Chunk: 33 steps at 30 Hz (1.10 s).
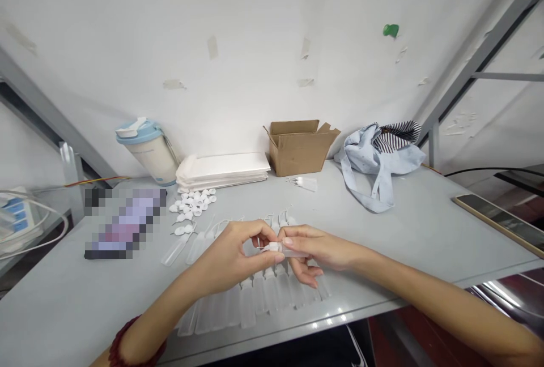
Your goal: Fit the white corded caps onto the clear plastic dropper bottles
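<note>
Single head view: from wearer's head, facing forward and down, close above left hand [227, 254] and right hand [321, 248]; takes in counter [408, 237] around hands, wall [255, 95] beyond them.

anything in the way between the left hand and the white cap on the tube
Nothing visible stands between them: the left hand touches the white cap directly, while the right hand holds the translucent tube.

Gathered dark-red band [115, 351] round left forearm [178, 293], bare hands [232, 254]
</note>
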{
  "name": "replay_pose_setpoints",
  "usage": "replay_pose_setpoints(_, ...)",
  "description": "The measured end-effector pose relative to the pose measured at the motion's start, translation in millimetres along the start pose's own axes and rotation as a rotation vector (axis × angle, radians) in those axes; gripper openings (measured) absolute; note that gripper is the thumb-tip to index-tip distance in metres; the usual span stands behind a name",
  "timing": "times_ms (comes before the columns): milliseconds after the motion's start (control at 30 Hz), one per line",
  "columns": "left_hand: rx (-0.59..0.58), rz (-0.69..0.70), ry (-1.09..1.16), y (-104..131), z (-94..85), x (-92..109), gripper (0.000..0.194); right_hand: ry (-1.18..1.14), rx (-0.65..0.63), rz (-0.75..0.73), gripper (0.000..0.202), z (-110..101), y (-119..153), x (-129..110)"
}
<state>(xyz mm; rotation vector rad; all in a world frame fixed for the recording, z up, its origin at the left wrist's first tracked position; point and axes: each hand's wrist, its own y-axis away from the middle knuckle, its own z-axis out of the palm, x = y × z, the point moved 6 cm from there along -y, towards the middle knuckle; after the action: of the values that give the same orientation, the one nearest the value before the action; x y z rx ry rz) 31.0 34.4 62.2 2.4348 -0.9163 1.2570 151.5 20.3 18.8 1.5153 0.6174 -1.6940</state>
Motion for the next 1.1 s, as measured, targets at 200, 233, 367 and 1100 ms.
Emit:
replay_pose_setpoints(200,0.007,-0.016,-0.008,0.2,0.2,-0.2,0.013,0.110,0.084,-0.039,0.034,-8.4,2.3,-2.5)
replay_pose_setpoints(233,0.020,-0.018,-0.013,-0.1,-0.9,0.0,0.014,0.135,0.115,-0.052,0.034,-11.2,3.2,-3.8)
replay_pose_setpoints(367,0.096,-0.070,-0.007,-1.4,-7.3,-1.6,0.019,0.241,0.294,-0.130,0.035,-23.2,8.2,-12.3)
replay_pose_setpoints(1100,0.161,0.091,-0.131,0.4,-0.9,1.9,0.021,0.494,0.378,-0.185,0.035,-24.5,15.1,-26.4)
